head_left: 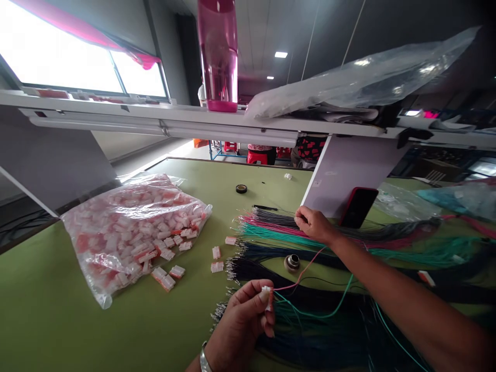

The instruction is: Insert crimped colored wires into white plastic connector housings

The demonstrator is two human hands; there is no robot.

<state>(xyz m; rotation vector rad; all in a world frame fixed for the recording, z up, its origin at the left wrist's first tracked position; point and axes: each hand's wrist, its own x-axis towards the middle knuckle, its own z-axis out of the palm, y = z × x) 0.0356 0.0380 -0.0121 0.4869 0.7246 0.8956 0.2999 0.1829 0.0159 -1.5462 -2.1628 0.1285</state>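
Seen from a head-worn camera, a person's left hand (240, 325), a metal watch (202, 357) at its wrist, pinched a small white connector (266, 298) between thumb and fingertips, the grip closed on it. The connector sat at the tip of the hand, its long axis running roughly upright in the view. Its wire side faced right, where a pink wire (302, 276) and a green wire (321, 315) left it and curved toward the bundles. The left hand was by far the nearer to it. The right hand (314, 225) lay well apart, up and to the right, its fingers curled down onto a dark wire bundle (271, 218), though whether that grip had hold of any strand could not be told.

Bundles of black, pink and teal wires, their metal tips pointing left, fanned across the green worktop (46, 320). A metal bushing (291, 262) rested among them. To the left lay loose white-and-orange connectors (166, 274) beside a clear plastic bag of connectors (132, 232). Farther off were a roll of black electrical tape (241, 188) and a phone in a red case (358, 206), with a pink water bottle (217, 57) standing on a white shelf (155, 116) above.
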